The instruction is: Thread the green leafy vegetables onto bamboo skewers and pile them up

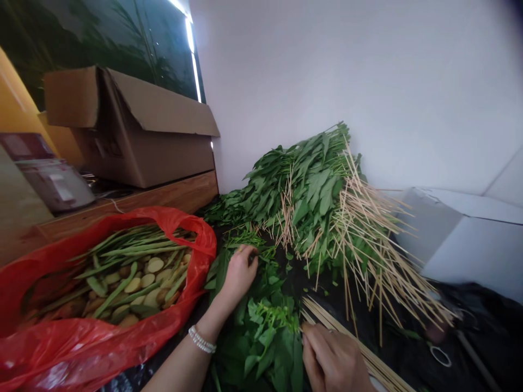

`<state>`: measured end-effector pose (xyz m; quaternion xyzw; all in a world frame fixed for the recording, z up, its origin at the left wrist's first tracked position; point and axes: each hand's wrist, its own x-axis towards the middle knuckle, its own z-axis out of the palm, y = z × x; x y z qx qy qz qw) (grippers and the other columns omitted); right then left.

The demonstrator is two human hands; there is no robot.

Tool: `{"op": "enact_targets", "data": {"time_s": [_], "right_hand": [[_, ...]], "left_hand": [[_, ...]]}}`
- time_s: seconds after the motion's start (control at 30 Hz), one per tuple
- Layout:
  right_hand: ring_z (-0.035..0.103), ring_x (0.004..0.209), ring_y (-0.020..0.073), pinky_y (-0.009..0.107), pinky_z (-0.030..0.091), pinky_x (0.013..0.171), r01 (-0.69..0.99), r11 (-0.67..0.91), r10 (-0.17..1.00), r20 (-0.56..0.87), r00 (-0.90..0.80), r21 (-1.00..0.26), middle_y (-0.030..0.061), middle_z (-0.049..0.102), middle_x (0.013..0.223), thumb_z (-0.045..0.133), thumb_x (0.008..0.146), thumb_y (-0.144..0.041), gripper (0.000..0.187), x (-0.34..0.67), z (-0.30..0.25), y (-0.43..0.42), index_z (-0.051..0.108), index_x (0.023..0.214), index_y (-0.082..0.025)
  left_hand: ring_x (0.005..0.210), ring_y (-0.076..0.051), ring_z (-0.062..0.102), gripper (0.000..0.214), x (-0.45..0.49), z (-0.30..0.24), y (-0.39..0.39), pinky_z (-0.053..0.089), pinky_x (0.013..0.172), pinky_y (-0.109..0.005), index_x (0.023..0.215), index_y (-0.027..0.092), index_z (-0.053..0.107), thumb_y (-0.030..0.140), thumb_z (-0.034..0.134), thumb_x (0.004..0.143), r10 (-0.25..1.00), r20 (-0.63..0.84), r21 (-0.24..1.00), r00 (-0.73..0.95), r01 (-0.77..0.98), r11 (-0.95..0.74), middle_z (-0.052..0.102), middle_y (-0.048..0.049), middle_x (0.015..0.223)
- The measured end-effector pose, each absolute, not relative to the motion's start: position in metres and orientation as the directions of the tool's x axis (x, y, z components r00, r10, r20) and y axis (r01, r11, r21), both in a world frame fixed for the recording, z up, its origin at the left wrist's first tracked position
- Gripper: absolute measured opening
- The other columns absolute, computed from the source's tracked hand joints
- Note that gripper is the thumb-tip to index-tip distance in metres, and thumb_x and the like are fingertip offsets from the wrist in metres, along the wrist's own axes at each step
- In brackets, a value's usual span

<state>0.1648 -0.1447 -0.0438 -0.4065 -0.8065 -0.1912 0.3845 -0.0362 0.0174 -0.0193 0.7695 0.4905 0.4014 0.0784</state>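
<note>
My left hand (241,268), with a white beaded bracelet (201,340) on the wrist, reaches into leafy green stems (245,237). Its fingers are curled down and pressed together; their tips are hidden, so what they pinch cannot be made out. My right hand (335,356) is closed at the lower right, beside a bunch of leafy greens (269,321) whose cut stems point up. Whatever it grips is hidden by the fingers. A bundle of loose bamboo skewers (378,365) lies beside and behind that hand.
A large heap of greens (310,185) threaded on bamboo skewers (379,239) leans against the white wall. At left sits a red plastic bag (196,272) of green beans and sliced potatoes. An open cardboard box (163,158), a white box (469,245) and black plastic (486,326) surround the area.
</note>
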Motion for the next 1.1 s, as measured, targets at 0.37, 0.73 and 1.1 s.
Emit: {"op": "enact_targets", "data": {"time_s": [0.37, 0.73, 1.1], "right_hand": [[0.047, 0.044, 0.0132, 0.028, 0.030, 0.047, 0.808, 0.589, 0.519, 0.779, -0.353, -0.025, -0.0012, 0.052, 0.058, 0.042, 0.086, -0.007, 0.018, 0.163, -0.041, -0.146, 0.055, 0.092, -0.017], [0.047, 0.046, 0.0128, 0.027, 0.031, 0.048, 0.808, 0.588, 0.512, 0.788, -0.340, -0.033, -0.0009, 0.052, 0.059, 0.041, 0.087, -0.008, 0.017, 0.162, -0.042, -0.145, 0.055, 0.091, -0.017], [0.047, 0.045, 0.0130, 0.027, 0.031, 0.047, 0.804, 0.594, 0.494, 0.802, -0.336, -0.029, -0.0013, 0.052, 0.058, 0.043, 0.086, -0.007, 0.017, 0.161, -0.040, -0.145, 0.056, 0.090, -0.016]], "left_hand": [[0.098, -0.026, 0.059, 0.019, -0.036, -0.029, 0.009, 0.047, 0.079, -0.032, 0.090, 0.018, 0.067, 0.014, 0.058, 0.074, 0.925, 0.274, 0.243, 0.263, 0.912, -0.332, 0.065, -0.0121, 0.100], [0.079, -0.017, 0.064, 0.017, -0.037, -0.006, 0.012, 0.046, 0.074, -0.026, 0.096, 0.018, 0.059, 0.020, 0.050, 0.081, 0.871, 0.464, 0.783, 0.160, 0.386, -0.488, 0.068, -0.0021, 0.082], [0.078, -0.018, 0.061, 0.025, -0.032, -0.014, 0.011, 0.046, 0.072, -0.025, 0.090, 0.016, 0.072, 0.035, 0.059, 0.082, 0.884, 0.408, 0.837, 0.227, 0.294, -0.462, 0.070, -0.0042, 0.083]]}}
